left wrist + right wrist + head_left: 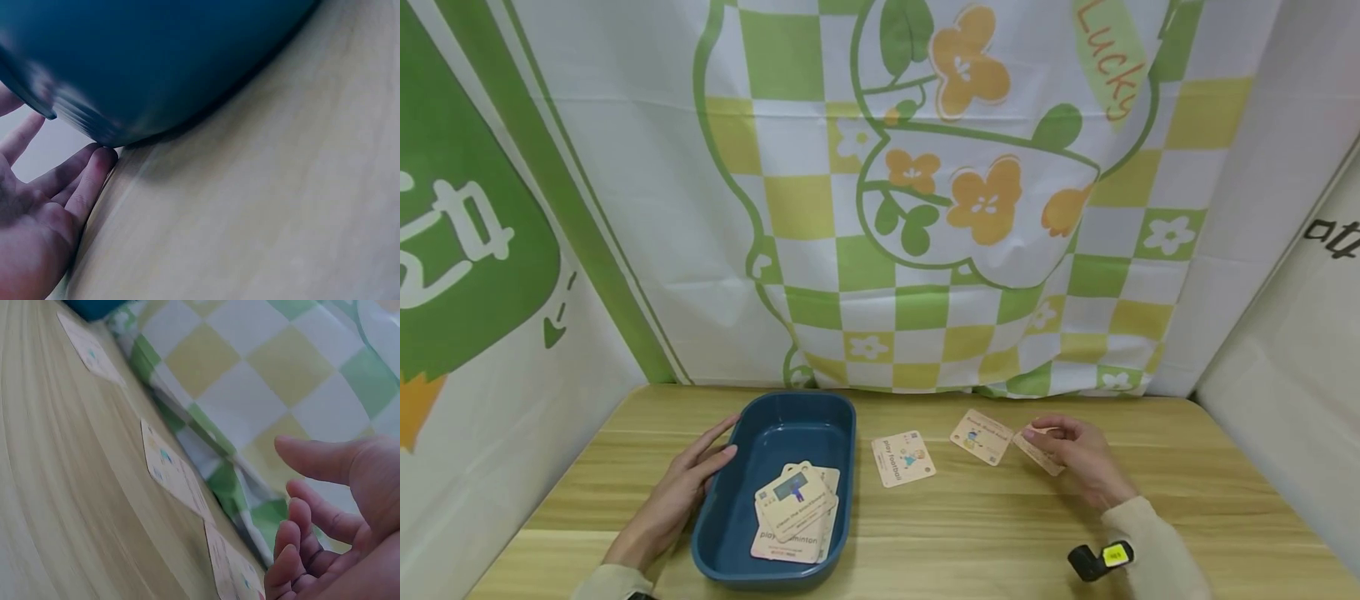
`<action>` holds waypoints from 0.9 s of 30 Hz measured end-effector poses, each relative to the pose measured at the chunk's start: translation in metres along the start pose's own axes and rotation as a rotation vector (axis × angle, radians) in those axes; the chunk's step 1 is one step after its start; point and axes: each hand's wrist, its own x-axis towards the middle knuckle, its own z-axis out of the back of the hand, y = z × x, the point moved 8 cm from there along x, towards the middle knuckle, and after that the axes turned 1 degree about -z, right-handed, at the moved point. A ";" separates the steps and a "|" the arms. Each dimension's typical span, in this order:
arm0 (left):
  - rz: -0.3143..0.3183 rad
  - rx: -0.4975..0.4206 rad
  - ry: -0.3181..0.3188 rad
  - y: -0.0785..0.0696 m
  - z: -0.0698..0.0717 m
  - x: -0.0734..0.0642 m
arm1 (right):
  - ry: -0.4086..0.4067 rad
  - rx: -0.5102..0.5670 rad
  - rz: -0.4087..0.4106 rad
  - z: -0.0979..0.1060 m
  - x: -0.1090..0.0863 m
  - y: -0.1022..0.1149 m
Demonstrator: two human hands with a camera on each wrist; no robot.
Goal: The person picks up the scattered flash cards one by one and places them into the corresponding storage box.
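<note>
A dark blue tray (698, 546) stands on the table's left side in the head view. Inside it lies a loose pile of printed cards (797, 510); the top one reads "clean the blackboard". My left hand (681, 487) is against the tray's left side, its fairly straight fingers (94, 178) touching the wall. Over the rightmost card (1037, 452) is my right hand (1078, 454), which partly hides it. In the right wrist view that card (231, 565) lies on the table just below my loosely bent fingers, with thumb and index finger apart. Beside it sits a second card (982, 437).
A "play football" card (904, 459) lies between the tray and the other two cards. Behind the wooden table (955, 542) hangs a green and yellow checked curtain (925, 308). White cloth walls (1292, 350) close off both sides.
</note>
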 end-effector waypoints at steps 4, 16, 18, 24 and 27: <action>-0.002 -0.003 0.002 0.000 -0.001 0.001 | -0.031 -0.057 0.003 0.015 0.002 -0.005; -0.007 -0.012 0.009 -0.001 -0.003 0.001 | -0.014 -0.320 0.017 0.033 0.004 -0.018; -0.003 -0.014 0.004 0.000 -0.003 0.001 | -0.012 -0.358 0.009 0.034 0.007 -0.023; -0.011 -0.019 0.006 0.000 -0.002 -0.001 | 0.002 -0.398 -0.001 0.033 0.009 -0.028; -0.017 -0.016 0.007 -0.001 -0.001 -0.001 | 0.002 -0.434 0.003 0.033 0.008 -0.025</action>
